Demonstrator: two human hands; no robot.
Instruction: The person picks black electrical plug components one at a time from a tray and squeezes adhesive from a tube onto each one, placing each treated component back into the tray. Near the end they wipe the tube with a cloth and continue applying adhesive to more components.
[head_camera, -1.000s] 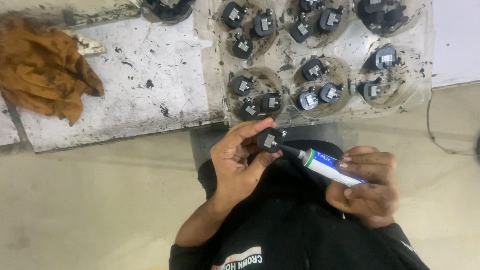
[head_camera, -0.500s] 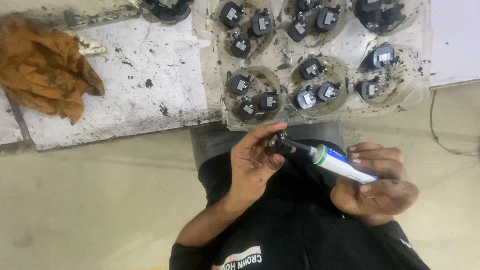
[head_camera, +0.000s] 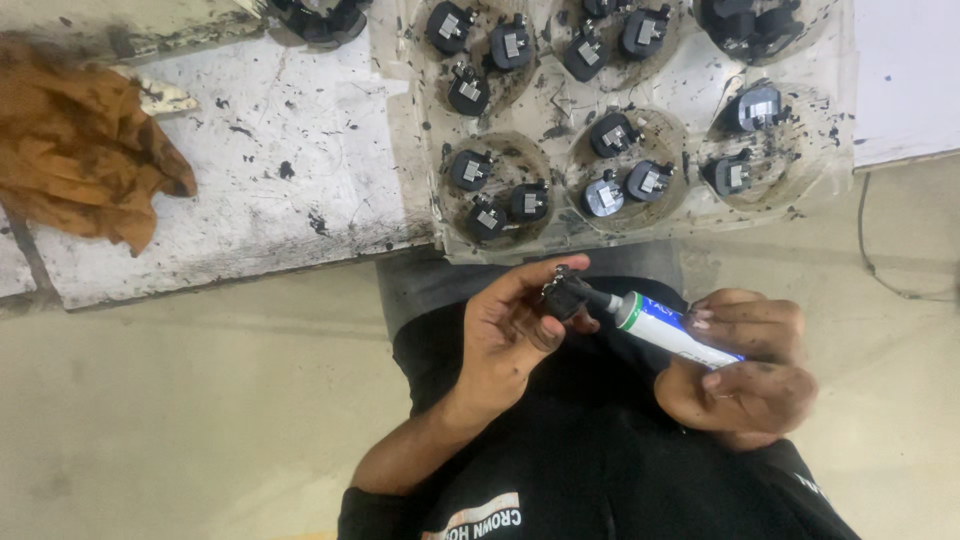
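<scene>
From the head camera, the left hand (head_camera: 510, 335) holds a small black part (head_camera: 565, 297) above the lap, its fingers (head_camera: 545, 275) and thumb clamped on it. The right hand (head_camera: 745, 365) is closed around a white tube (head_camera: 665, 328) with a green collar and blue print; the tube's dark nozzle touches the part. Both hands are smeared with dark grime. Just beyond them, on the stained white tabletop (head_camera: 270, 170), lies a clear plastic tray (head_camera: 690, 215) whose round wells hold more black parts (head_camera: 605, 193) of the same kind. An orange-brown rag (head_camera: 80, 160) lies crumpled on the tabletop, well apart to the left.
</scene>
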